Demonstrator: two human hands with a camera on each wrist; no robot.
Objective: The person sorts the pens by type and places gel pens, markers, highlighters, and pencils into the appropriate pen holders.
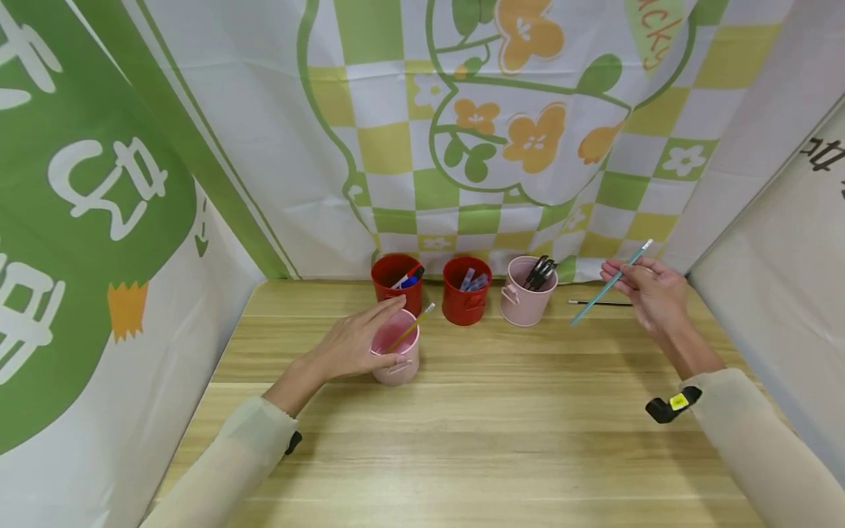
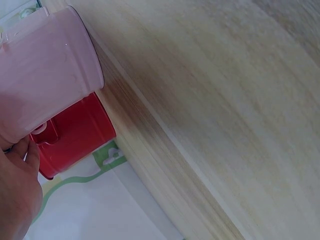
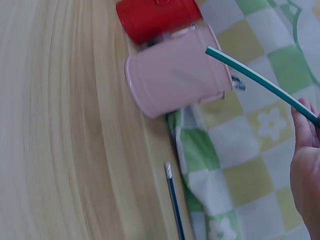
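Observation:
My left hand [image 1: 353, 343] is round the rim of a pink bucket [image 1: 399, 367], thumb on the near side and fingers on the far side. A yellow pencil [image 1: 412, 328] leans inside that bucket, its eraser end up. At the right, my right hand [image 1: 653, 293] pinches a teal pencil [image 1: 607, 293] above the table, slanted with its white eraser end up. The teal pencil [image 3: 260, 80] also shows in the right wrist view. Below this hand a black pencil [image 1: 597, 303] lies on the table, partly hidden by the hand.
Along the back stand a red bucket [image 1: 404, 293] with markers, another red bucket [image 1: 464, 312] holding pale blue-grey items, and a pink bucket [image 1: 524, 308] with black-handled items, perhaps scissors. A patterned cloth [image 1: 462, 220] hangs behind the wooden table [image 1: 475, 440].

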